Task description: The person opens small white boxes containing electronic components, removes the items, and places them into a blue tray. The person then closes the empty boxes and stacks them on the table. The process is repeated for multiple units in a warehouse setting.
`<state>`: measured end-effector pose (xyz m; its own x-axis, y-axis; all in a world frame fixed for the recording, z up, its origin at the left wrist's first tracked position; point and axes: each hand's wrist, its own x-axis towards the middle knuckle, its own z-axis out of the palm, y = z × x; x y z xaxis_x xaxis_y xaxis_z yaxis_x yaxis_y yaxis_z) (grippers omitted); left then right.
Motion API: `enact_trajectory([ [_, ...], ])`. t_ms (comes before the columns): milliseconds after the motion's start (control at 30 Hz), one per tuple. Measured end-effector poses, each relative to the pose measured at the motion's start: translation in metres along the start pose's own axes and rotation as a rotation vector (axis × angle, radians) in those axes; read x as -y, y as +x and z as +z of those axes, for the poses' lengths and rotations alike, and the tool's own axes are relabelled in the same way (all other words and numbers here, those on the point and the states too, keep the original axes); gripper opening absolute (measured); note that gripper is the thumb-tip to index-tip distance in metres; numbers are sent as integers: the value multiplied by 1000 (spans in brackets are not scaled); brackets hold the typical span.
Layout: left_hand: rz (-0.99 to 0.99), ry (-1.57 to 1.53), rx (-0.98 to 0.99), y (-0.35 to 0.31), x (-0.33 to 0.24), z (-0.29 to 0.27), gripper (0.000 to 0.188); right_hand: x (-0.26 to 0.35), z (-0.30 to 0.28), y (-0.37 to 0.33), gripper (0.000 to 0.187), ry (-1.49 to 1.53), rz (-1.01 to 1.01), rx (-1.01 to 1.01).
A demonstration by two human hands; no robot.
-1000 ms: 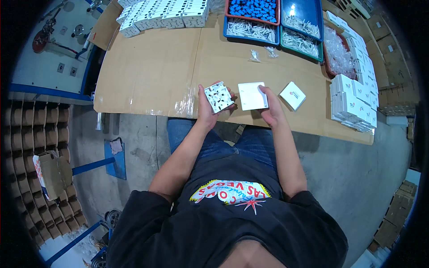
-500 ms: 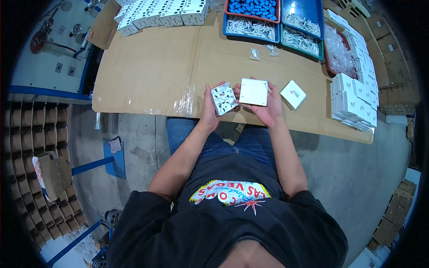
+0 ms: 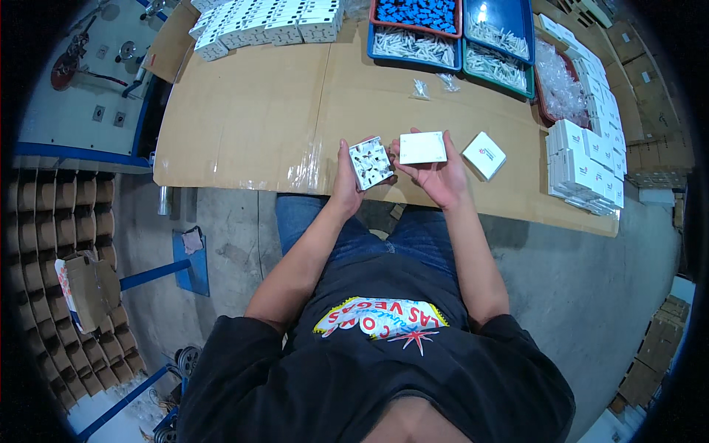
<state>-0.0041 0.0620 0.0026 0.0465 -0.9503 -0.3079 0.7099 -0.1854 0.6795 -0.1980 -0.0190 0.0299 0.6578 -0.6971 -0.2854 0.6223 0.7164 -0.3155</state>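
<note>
Over the near edge of the cardboard-covered table, my left hand (image 3: 347,179) holds a square white plastic part (image 3: 371,163), its ribbed side with dark openings facing up. Beside it, my right hand (image 3: 444,179) grips a white box-like piece (image 3: 422,148) with a plain face, tilted so that it looks like a low rectangle. The two pieces are close together but apart. To the right of my right hand, a square white box (image 3: 484,156) with small print lies on the cardboard, turned at an angle.
Stacked white boxes (image 3: 587,166) stand at the table's right end. Trays of blue pieces (image 3: 417,15) and white plugs (image 3: 413,46) sit at the back, with small bags (image 3: 420,89) in front. Rows of white units (image 3: 269,22) fill the back left. A bin of clear bags (image 3: 559,81) is at right.
The white piece in my right hand has tipped, so its face now looks shorter from above. My left hand and its part have stayed nearly still.
</note>
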Motion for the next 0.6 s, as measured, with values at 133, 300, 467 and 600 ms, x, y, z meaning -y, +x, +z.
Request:
enact_trajectory([
  [133,-17,27,-33,-1,-2,2,83,0,4,-2,73,-30,-5,-17],
  [300,-29,20,-34,0,-1,2,84,2,3,-3,72,-9,14,43],
  [467,-22,13,-10,0,0,-2,80,-2,16,-6,70,-276,-52,-58],
  [600,16,-11,6,1,3,2,67,-21,-13,11,63,-1093,-343,-188],
])
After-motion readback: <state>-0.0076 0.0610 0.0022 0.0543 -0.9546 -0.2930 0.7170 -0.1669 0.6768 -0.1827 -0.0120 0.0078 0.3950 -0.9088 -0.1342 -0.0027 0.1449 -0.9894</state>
